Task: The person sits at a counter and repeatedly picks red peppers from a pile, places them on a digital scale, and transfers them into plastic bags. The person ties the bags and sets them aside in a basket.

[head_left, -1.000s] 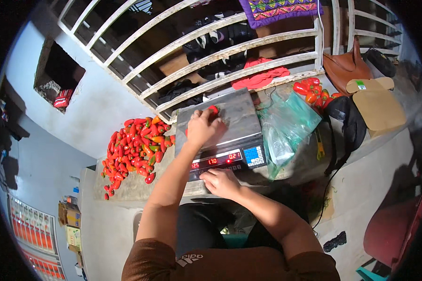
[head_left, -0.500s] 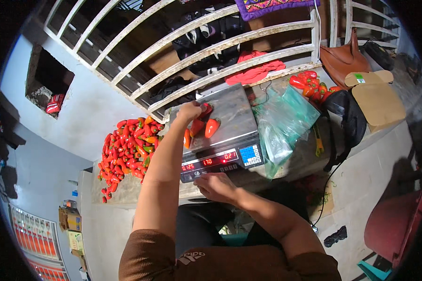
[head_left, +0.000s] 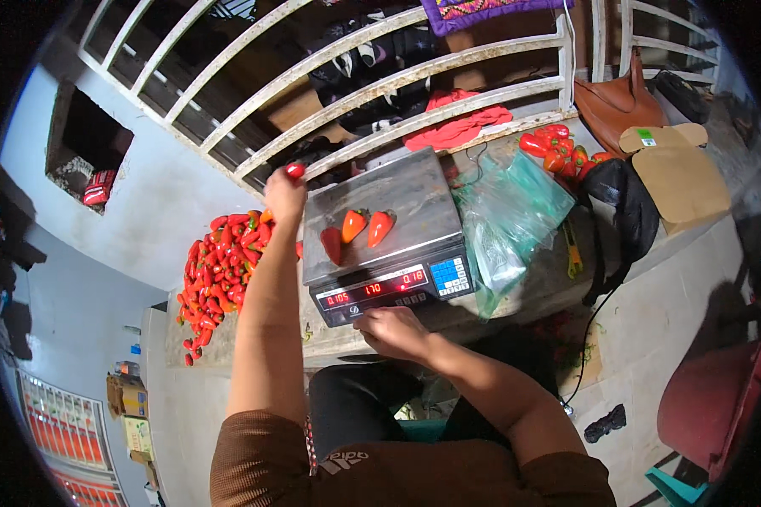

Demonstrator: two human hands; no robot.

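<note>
My left hand (head_left: 286,196) is closed round a red pepper (head_left: 294,171), raised past the far left corner of the digital scale (head_left: 406,182). Three peppers lie on its metal plate: a dark red pepper (head_left: 331,246), an orange pepper (head_left: 353,226) and an orange-red pepper (head_left: 380,229). A large pile of small red peppers (head_left: 216,275) spreads on the counter left of the scale, partly behind my left forearm. My right hand (head_left: 393,332) is curled at the scale's front edge, below its lit red display; what its fingers hold, if anything, is hidden.
Right of the scale lie clear green plastic bags (head_left: 511,224). Beyond them are more red peppers (head_left: 558,150), a brown bag (head_left: 621,101), a cardboard piece (head_left: 681,182) and a black bag (head_left: 621,207). White metal bars (head_left: 448,59) run behind the counter (head_left: 321,345).
My left hand has moved left off the scale plate, carrying a red pepper. Three peppers now show fully on the plate. My right hand stays almost in place.
</note>
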